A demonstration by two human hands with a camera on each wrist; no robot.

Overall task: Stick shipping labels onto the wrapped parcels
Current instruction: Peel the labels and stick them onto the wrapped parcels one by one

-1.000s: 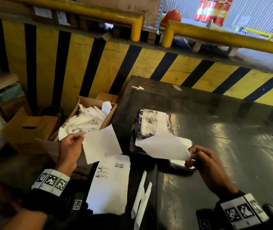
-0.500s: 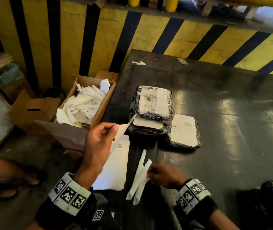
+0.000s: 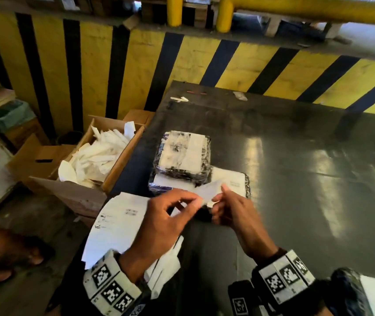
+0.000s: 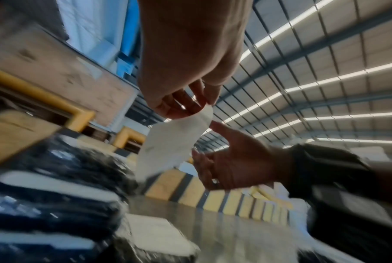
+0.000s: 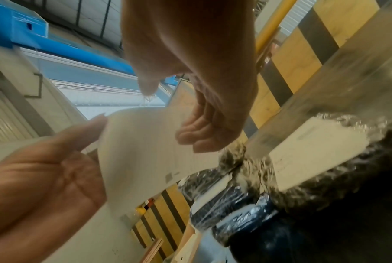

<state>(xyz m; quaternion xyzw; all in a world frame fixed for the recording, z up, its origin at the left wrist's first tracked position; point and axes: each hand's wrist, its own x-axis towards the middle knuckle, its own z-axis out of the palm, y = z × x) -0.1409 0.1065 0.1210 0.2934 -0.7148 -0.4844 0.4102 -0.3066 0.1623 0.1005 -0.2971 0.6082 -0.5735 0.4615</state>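
Observation:
Both hands meet just above the table's near edge, in front of the parcels. My left hand pinches one end of a white shipping label between thumb and fingertip, a grip the left wrist view confirms on the label. My right hand has thumb and curled fingers on the other end of the label. Behind them a black film-wrapped parcel lies stacked on another. Beside it, a flatter parcel carries a white label.
A sheet of printed labels overhangs the dark table at the left. An open cardboard box left of the table holds several peeled backing papers. Another wrapped parcel shows at the bottom right. A yellow-and-black striped wall stands behind.
One second ago my right hand laid a label on the parcels while my left held paper over the box. Since then both hands came together, holding a label between them.

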